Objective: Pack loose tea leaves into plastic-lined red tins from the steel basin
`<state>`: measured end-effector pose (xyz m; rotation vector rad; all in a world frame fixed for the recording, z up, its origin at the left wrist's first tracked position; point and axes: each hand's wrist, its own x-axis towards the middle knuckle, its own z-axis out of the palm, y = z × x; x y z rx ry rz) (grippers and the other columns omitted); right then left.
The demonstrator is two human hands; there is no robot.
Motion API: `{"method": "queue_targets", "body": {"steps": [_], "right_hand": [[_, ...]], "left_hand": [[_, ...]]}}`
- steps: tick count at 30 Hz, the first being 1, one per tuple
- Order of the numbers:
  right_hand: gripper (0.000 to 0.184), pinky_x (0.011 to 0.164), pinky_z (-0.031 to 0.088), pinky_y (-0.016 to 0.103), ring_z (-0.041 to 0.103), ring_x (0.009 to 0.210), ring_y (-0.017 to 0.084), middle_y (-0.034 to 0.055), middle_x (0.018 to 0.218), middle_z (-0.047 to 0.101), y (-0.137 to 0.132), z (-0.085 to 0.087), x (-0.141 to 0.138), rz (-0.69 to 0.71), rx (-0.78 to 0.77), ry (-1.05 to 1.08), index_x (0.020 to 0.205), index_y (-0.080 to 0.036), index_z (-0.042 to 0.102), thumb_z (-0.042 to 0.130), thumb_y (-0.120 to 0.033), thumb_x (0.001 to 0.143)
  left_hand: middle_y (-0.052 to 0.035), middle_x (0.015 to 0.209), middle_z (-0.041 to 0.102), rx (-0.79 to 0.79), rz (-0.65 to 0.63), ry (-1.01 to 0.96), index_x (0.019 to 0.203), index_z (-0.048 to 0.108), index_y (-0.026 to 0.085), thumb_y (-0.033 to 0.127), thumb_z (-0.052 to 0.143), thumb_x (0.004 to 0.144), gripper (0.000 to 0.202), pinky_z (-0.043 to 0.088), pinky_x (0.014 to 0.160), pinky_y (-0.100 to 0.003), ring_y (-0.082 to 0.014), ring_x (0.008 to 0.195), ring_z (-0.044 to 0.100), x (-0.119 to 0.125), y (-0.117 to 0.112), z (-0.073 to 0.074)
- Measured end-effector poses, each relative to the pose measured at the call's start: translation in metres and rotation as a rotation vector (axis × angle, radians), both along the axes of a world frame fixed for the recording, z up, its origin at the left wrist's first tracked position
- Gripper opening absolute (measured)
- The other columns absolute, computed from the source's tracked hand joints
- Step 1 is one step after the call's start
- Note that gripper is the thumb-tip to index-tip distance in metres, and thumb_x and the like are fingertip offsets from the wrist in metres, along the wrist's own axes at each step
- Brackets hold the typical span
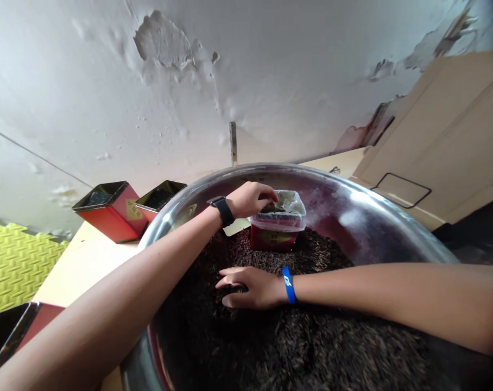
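1. Peeling wall (271,81) is seen behind the metal basin (377,203).
2. Spillage could be caused if the red tin (266,239), inside the basin towards its far rim, were knocked by the left hand (248,200).
3. Tin: upright, gold-labelled, its clear liner (294,204) folded over the mouth.
4. Left fingers are curled at that mouth; any hold cannot be told.
5. Within the basin, dark leaves (311,347) are touched by the half-curled right hand (252,288); whether any are gripped cannot be told.
6. Left of the basin, 3 red tins (122,217) are placed.

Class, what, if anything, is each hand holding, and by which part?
The right hand loosely holds dark leaves between thumb and fingers. The left hand is at the left side of the plastic liner; whether it grips is unclear.
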<state>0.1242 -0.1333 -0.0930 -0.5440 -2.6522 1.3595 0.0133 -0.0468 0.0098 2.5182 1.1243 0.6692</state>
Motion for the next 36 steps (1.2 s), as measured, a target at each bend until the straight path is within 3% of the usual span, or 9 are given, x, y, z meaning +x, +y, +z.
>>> {"method": "queue_targets", "body": {"steps": [8,14,18,23,26,31,36], "right_hand": [[0.065,0.104,0.019,0.034,0.025,0.128,0.025,0.0073,0.143,0.021,-0.022,0.014,-0.002,0.003,-0.202,-0.092,0.123,-0.022,0.048,0.046,-0.062,0.072],[0.057,0.102,0.023,0.027,0.033,0.124,0.018,0.0046,0.141,0.027,-0.025,0.022,-0.007,0.056,-0.394,0.049,0.124,-0.023,0.046,0.047,-0.055,0.077],[0.054,0.104,0.019,0.032,0.028,0.127,0.018,0.0054,0.141,0.028,0.0,0.022,-0.007,-0.006,-0.156,0.091,0.127,-0.022,0.042,0.044,-0.05,0.081],[0.059,0.106,0.012,0.037,0.012,0.132,0.022,0.0111,0.143,0.017,0.04,0.021,0.0,0.118,0.113,-0.052,0.135,-0.012,0.028,0.037,-0.042,0.086],[0.06,0.106,0.01,0.037,0.007,0.132,0.023,0.0129,0.144,0.013,0.054,0.015,0.005,0.115,0.23,-0.117,0.137,-0.01,0.022,0.035,-0.04,0.086],[0.061,0.107,0.01,0.033,0.012,0.131,0.022,0.0149,0.143,0.016,0.057,-0.008,0.014,0.093,0.242,-0.152,0.137,-0.006,0.021,0.033,-0.037,0.086],[0.054,0.105,0.014,0.024,0.024,0.128,0.019,0.0129,0.142,0.02,0.054,-0.028,0.016,0.033,0.287,-0.05,0.13,-0.004,0.036,0.039,-0.022,0.08]], "left_hand": [[-0.003,0.088,0.066,-0.003,-0.017,-0.007,0.092,0.063,0.015,0.017,0.045,0.079,0.023,0.043,0.073,-0.021,-0.0111,0.078,0.058,-0.001,-0.002,0.002],[-0.0019,0.089,0.066,-0.008,0.011,0.01,0.091,0.063,0.018,0.018,0.046,0.078,0.022,0.044,0.074,-0.022,-0.0104,0.079,0.059,0.0,-0.001,0.002],[-0.0024,0.09,0.066,0.002,0.009,0.004,0.091,0.064,0.017,0.017,0.045,0.077,0.023,0.044,0.074,-0.022,-0.0108,0.081,0.059,0.0,-0.001,0.001],[-0.0026,0.087,0.066,0.02,0.0,0.004,0.091,0.064,0.017,0.018,0.045,0.077,0.024,0.044,0.073,-0.022,-0.0113,0.079,0.059,-0.002,-0.001,0.001],[-0.0026,0.087,0.066,0.015,0.005,0.014,0.092,0.064,0.017,0.019,0.045,0.078,0.024,0.043,0.072,-0.021,-0.0112,0.078,0.059,-0.002,-0.001,0.002],[-0.0025,0.088,0.066,0.008,0.014,0.029,0.092,0.064,0.017,0.02,0.045,0.078,0.023,0.043,0.072,-0.021,-0.0109,0.078,0.059,-0.002,0.0,0.004],[-0.0016,0.084,0.066,0.004,0.011,0.033,0.091,0.064,0.017,0.021,0.045,0.079,0.022,0.043,0.07,-0.021,-0.0105,0.076,0.059,-0.002,0.001,0.003]]}}
